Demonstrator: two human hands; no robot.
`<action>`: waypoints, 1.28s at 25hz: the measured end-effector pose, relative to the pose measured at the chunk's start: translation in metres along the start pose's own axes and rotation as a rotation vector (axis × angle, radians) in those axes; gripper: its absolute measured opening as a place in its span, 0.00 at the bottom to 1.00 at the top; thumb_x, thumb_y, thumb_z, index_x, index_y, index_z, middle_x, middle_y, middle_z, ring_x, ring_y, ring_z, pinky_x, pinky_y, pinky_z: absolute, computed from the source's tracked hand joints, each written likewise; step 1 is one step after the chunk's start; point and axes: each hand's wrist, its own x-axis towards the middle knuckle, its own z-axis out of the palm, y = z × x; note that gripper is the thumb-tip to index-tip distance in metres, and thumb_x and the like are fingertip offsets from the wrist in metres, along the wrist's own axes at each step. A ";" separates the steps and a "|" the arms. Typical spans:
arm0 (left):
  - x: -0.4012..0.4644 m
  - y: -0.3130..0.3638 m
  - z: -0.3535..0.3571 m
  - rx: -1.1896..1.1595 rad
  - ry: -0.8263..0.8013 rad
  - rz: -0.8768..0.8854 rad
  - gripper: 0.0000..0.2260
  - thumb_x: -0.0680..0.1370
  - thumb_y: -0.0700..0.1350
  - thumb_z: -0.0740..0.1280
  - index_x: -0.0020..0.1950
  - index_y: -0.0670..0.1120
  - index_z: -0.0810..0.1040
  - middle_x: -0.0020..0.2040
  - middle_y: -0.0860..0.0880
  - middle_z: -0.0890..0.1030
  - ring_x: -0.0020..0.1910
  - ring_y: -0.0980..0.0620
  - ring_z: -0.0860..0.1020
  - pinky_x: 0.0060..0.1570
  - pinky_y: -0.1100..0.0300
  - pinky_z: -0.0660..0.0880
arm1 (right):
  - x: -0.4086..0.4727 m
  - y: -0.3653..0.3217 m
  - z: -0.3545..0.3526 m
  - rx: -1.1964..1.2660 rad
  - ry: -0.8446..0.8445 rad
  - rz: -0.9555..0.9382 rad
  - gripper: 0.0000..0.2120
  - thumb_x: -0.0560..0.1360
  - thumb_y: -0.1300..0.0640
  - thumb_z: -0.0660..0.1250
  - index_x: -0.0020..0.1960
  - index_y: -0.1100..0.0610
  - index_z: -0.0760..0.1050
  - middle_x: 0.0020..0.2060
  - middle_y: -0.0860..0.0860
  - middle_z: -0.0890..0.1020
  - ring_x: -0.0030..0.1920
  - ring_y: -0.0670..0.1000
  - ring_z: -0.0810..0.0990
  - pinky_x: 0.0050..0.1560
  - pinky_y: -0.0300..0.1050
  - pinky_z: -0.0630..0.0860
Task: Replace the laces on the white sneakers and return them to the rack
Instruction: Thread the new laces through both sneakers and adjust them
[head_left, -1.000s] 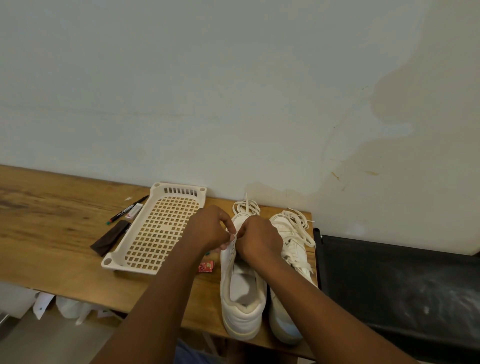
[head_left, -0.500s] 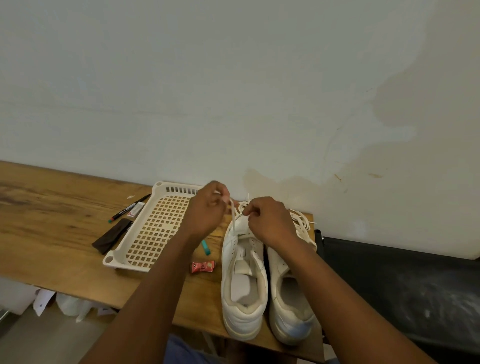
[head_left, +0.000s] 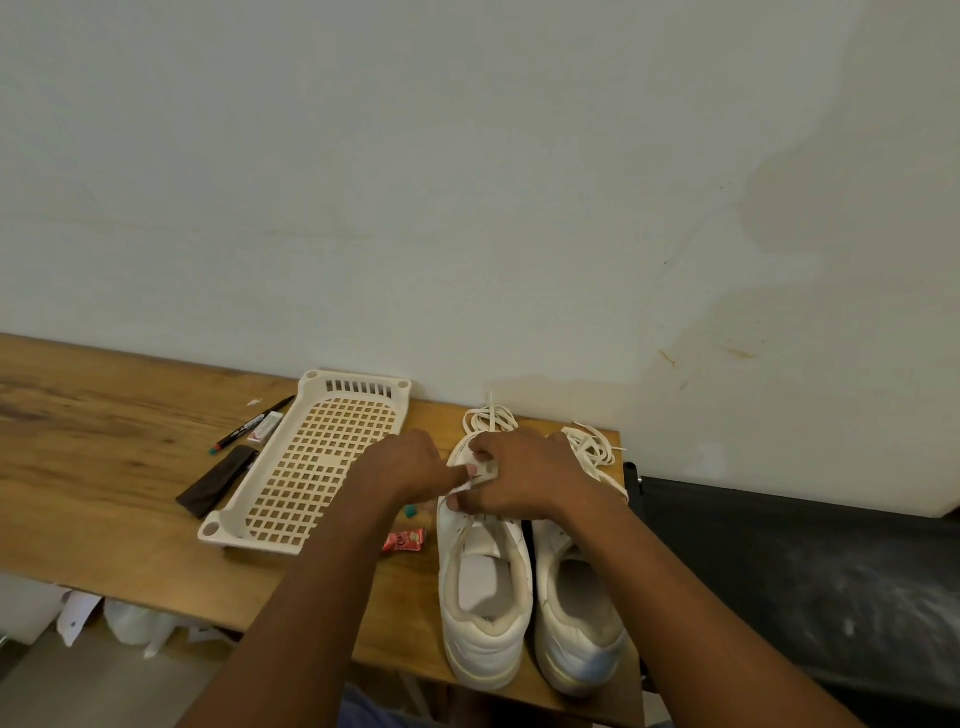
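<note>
White leather made up both sneakers, which stood side by side, touching, heels toward the person, at the right end of the wooden surface (head_left: 104, 467). Both hands met over the front of the left sneaker (head_left: 485, 587). The left hand (head_left: 410, 467) had its fingers curled, with the forefinger reaching toward the right hand and its tip on a pale bit of lace or tongue; which of the two could not be told. The right hand (head_left: 519, 480) lay curled over the same spot and pinched that pale piece between thumb and fingers, covering the eyelet area. Just beyond the right hand's knuckles a loose bundle of white lace (head_left: 488, 418) lay by the toe of the left sneaker. To the right of that hand, another tangle of lace (head_left: 592, 447) sat on top of the right sneaker (head_left: 576, 613), whose front was partly hidden by the right forearm.

Left of the left hand, a cream plastic rack (head_left: 311, 467) with a grid floor lay flat on the surface, and further left were a black marker (head_left: 252, 423) and a dark flat pouch (head_left: 218, 480). Below the left wrist lay a small red wrapper (head_left: 404, 539) and a teal cap (head_left: 410, 512)
</note>
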 end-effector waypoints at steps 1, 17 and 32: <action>0.000 0.000 -0.001 -0.018 -0.007 0.012 0.20 0.75 0.63 0.71 0.47 0.46 0.83 0.40 0.48 0.84 0.44 0.50 0.83 0.52 0.51 0.80 | 0.000 0.001 0.000 0.009 -0.018 0.003 0.38 0.69 0.25 0.67 0.72 0.43 0.71 0.69 0.45 0.78 0.70 0.54 0.74 0.72 0.62 0.65; -0.022 0.007 -0.010 -0.226 0.266 0.220 0.08 0.75 0.52 0.76 0.47 0.48 0.86 0.45 0.54 0.83 0.46 0.55 0.81 0.45 0.59 0.76 | -0.003 0.007 -0.003 0.135 -0.056 0.011 0.41 0.70 0.30 0.73 0.77 0.45 0.68 0.73 0.43 0.74 0.73 0.51 0.72 0.56 0.51 0.59; -0.042 0.018 -0.045 -1.722 -0.118 0.447 0.13 0.83 0.46 0.59 0.49 0.41 0.79 0.32 0.51 0.68 0.24 0.59 0.61 0.22 0.66 0.55 | 0.005 0.014 0.003 0.193 -0.044 0.046 0.44 0.65 0.28 0.76 0.76 0.43 0.68 0.72 0.41 0.75 0.74 0.50 0.71 0.73 0.62 0.63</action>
